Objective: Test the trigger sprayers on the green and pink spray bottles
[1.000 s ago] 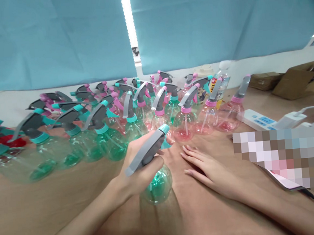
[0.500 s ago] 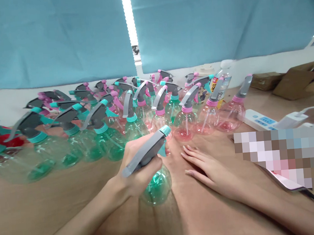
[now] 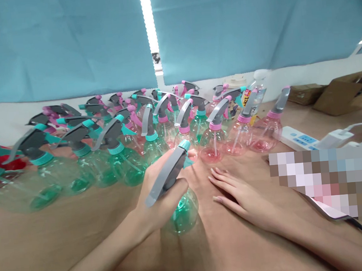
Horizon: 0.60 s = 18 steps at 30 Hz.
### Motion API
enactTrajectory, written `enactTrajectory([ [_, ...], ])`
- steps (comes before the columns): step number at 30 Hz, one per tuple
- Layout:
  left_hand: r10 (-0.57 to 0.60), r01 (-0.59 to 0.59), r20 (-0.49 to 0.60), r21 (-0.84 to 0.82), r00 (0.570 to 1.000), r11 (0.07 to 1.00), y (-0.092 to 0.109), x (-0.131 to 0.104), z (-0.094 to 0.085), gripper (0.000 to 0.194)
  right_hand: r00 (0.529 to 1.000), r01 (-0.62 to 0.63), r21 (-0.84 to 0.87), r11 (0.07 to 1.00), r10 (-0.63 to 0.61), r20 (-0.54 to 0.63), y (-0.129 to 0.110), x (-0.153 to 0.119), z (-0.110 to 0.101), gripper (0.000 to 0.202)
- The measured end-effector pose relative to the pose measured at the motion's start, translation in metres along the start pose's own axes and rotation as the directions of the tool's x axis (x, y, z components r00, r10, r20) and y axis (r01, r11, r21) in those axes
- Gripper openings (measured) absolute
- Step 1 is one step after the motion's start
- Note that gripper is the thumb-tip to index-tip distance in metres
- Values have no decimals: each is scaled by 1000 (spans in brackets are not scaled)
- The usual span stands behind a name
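My left hand (image 3: 160,191) is wrapped round the neck of a green spray bottle (image 3: 184,214) with a grey and teal trigger head. The bottle is close to upright at the middle of the table, its nozzle facing away from me; my fingers hide its neck and much of the trigger. To the right, my right hand (image 3: 245,199) lies flat on the wooden table (image 3: 240,252), fingers stretched out and holding nothing. Just beyond my hands stand a green spray bottle (image 3: 128,166) and a pink spray bottle (image 3: 214,143), among several more in rows.
A white power strip (image 3: 297,138) with plugged-in chargers lies at the right, near a pixelated flat device (image 3: 331,209) with a black cable. Behind them sit brown cardboard boxes (image 3: 337,96). A clear labelled bottle (image 3: 255,92) stands at the back, before a blue curtain (image 3: 238,26).
The spray head in my left hand has tipped slightly, its nozzle end shifting left and up and its rear end right. My right hand stays in place.
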State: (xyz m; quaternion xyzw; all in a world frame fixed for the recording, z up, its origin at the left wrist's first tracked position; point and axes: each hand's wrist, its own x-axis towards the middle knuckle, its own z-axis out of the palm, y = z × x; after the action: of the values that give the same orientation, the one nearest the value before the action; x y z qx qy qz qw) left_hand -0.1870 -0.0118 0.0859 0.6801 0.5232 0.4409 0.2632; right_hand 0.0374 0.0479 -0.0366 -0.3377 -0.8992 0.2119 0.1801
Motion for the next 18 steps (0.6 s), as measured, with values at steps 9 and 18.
enactTrajectory([
  [9,-7,8,11,-44,1000,999,0,1,1,36,1000,-6,-30,1000,6,1,-1,0,2,54],
  [18,-43,48,55,-90,998,995,1,2,-1,28,999,8,-1,1000,-8,-34,-2,-1,2,53],
])
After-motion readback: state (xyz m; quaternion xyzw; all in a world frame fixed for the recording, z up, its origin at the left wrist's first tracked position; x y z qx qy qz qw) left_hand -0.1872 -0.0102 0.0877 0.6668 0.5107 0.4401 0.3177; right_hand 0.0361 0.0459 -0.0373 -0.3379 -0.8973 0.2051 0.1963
